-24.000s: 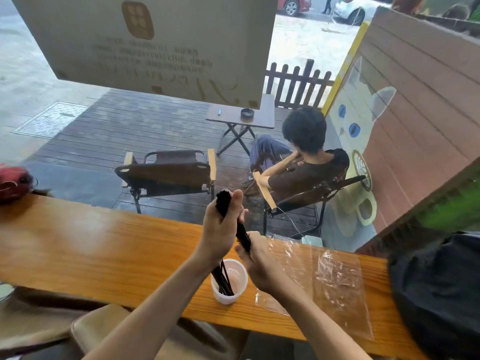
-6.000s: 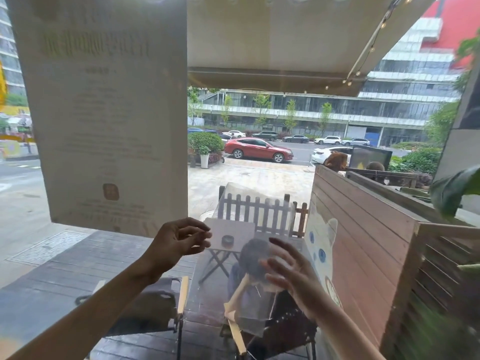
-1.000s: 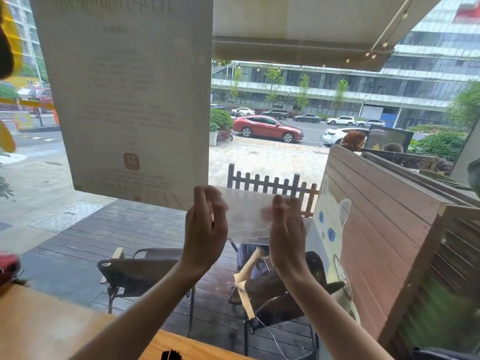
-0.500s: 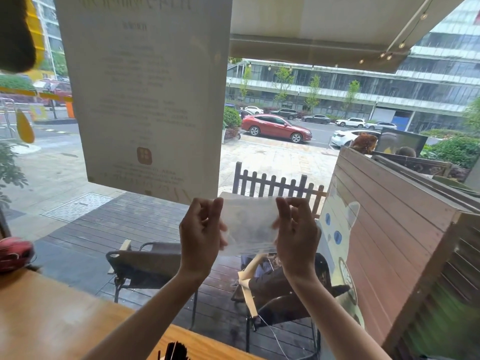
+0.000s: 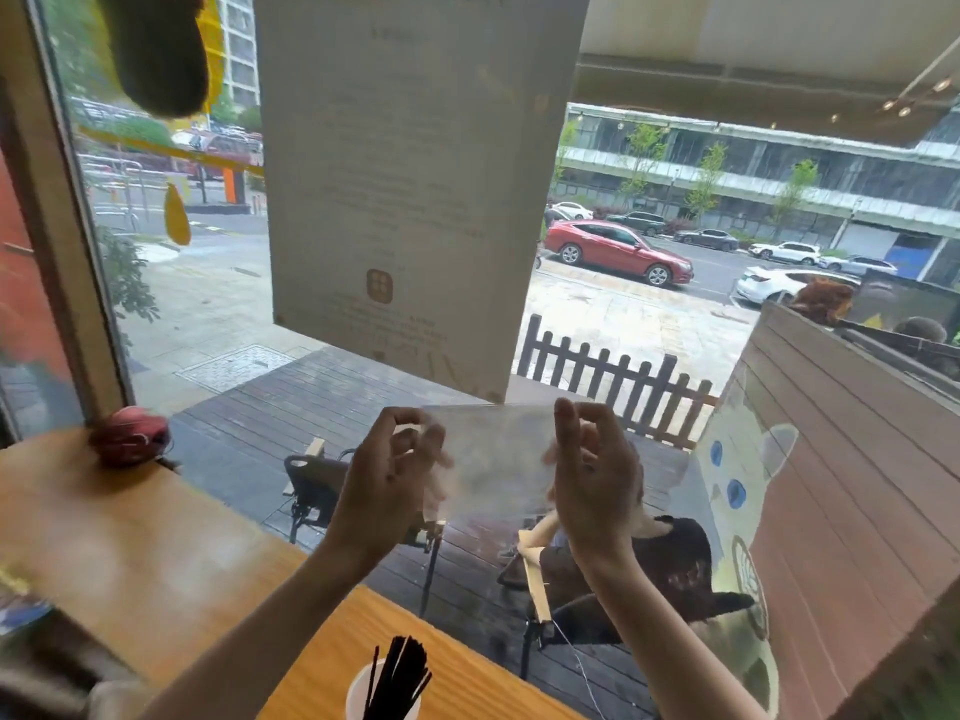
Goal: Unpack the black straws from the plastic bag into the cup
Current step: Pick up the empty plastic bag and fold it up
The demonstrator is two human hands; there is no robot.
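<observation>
Black straws (image 5: 397, 675) stood bunched upright in white cup (image 5: 383, 694) on tabletop (image 5: 156, 558), at bottom of view. Clear plastic bag (image 5: 493, 462) was raised flat before window, well above cup. My left hand (image 5: 387, 483) pinched bag's left edge with curled fingers; my right hand (image 5: 592, 472) pinched its right edge. Red bundle (image 5: 130, 436) lay at tabletop's far left.

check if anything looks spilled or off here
Nothing spilled. The black straws stand bunched in the white cup on the wooden counter; both hands hold the clear plastic bag, seemingly empty, up in the air.
</observation>
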